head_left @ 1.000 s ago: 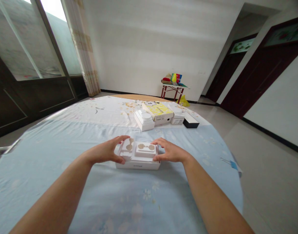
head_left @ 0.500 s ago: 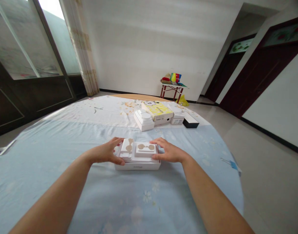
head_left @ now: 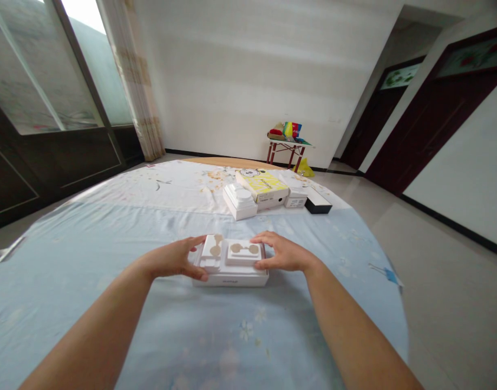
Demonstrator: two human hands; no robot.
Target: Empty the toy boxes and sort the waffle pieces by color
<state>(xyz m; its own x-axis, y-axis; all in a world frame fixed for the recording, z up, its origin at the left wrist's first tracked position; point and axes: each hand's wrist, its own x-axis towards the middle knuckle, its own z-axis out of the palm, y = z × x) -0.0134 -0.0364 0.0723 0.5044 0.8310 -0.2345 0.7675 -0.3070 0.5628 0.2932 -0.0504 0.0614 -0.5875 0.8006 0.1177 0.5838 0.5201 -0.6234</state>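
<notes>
A white box [head_left: 234, 280] with small dark print on its front lies on the blue part of the tablecloth. In its opening sits a white moulded tray [head_left: 241, 268] with raised blocks that bear beige rounded patches. My left hand [head_left: 181, 259] grips the tray's left end, thumb at the front and fingers at the back. At the right end my right hand [head_left: 281, 252] holds it between thumb and fingers in the same way. Both hands are closed on the tray. Whatever lies beneath the tray is hidden.
Farther back on the table [head_left: 110, 238] stand a white box with a stepped top [head_left: 240, 201], a yellow-and-white cartoon box [head_left: 267, 187], a small white box [head_left: 296, 199] and a black-sided box [head_left: 318, 201]. A blue clip [head_left: 390, 275] sits at the right edge.
The white box and tray appear very slightly lower in view, with both hands keeping their hold at the two ends. The boxes at the back have not moved.
</notes>
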